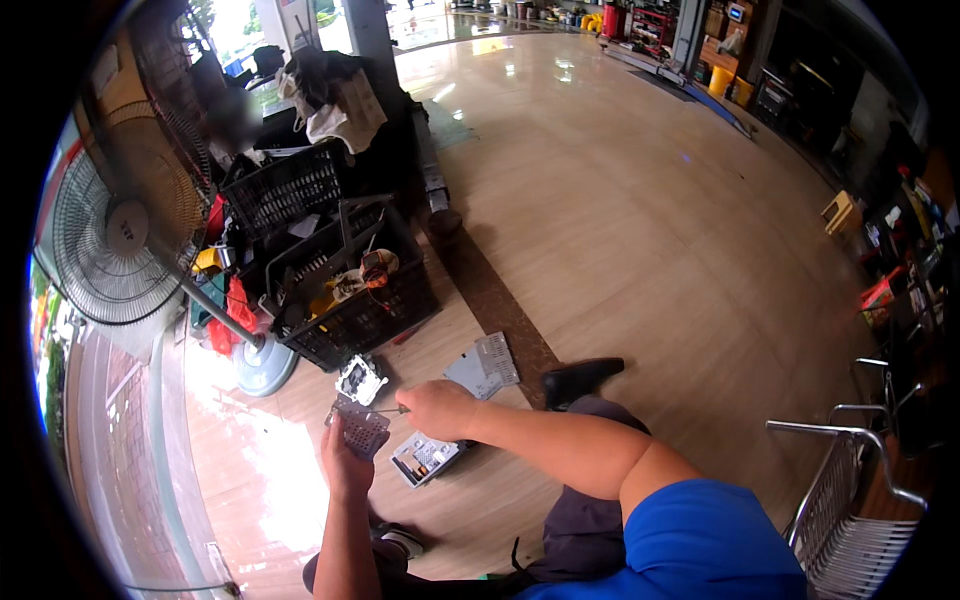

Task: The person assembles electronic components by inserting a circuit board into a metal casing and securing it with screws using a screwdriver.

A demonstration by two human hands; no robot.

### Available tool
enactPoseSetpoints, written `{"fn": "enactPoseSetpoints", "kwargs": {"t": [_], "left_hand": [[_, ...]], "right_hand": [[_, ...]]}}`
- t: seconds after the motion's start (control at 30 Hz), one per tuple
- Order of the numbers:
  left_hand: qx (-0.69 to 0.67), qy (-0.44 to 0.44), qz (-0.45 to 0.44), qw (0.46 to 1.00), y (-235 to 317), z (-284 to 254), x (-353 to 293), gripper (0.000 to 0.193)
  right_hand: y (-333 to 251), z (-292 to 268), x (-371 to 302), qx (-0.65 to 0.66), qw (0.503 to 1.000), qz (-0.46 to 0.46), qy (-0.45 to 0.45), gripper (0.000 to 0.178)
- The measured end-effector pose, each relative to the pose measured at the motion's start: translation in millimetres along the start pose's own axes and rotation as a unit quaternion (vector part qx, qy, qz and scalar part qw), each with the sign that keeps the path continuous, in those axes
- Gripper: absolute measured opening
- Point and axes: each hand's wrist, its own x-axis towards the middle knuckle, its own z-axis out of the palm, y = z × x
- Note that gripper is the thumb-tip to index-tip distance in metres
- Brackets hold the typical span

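Observation:
My left hand [346, 466] grips a grey perforated metal plate [364, 432] by its near edge. My right hand [440, 409] is closed round a thin screwdriver [386, 410], whose shaft points left at the upper part of the plate. Its handle is mostly hidden in the fist, and whether the tip touches the plate is too small to tell. Just beyond the plate, a silver-white mechanism [360, 380] lies on the floor. Below my right wrist sits an opened metal housing [424, 458] with parts inside. A flat grey metal cover [484, 367] lies past my right hand.
Black plastic crates [350, 320] with tools and parts stand ahead on the left, beside a standing fan [127, 225]. A metal-framed chair [850, 490] is at the right. My shoe [582, 381] rests near a dark floor strip [490, 290]. Shelving and a small stool [840, 214] line the far right.

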Motion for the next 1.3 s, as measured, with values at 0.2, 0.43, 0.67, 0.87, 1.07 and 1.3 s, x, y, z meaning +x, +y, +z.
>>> {"fn": "enactPoseSetpoints", "kwargs": {"t": [0.2,0.43,0.67,0.87,1.07,1.3], "left_hand": [[0.024,-0.011,0.0,1.0,3.0,-2.8,-2.1,0.028],[-0.002,0.009,-0.019,1.0,5.0,-20.3,-0.1,0.045],[-0.094,0.001,-0.035,0.995,1.0,5.0,1.7,0.048],[-0.114,-0.001,-0.047,0.992,4.1,3.6,-5.0,0.051],[-0.117,0.016,-0.063,0.991,-8.0,3.0,5.1,0.049],[0.008,0.026,-0.055,0.998,-12.6,-2.8,8.9,0.037]], "right_hand": [[10.2,-3.4,5.6,-0.002,0.999,0.003,0.038,0.019],[2.2,20.9,19.5,0.096,0.988,-0.051,0.107,0.016],[-2.2,8.7,11.6,0.152,0.977,0.009,0.152,0.016],[-10.5,15.6,14.2,0.184,0.98,0.009,0.07,0.023],[-10.0,17.9,13.5,0.231,0.972,0.042,-0.002,0.023],[-3.1,13.4,18.3,0.356,0.926,0.119,0.029,0.015]]}}
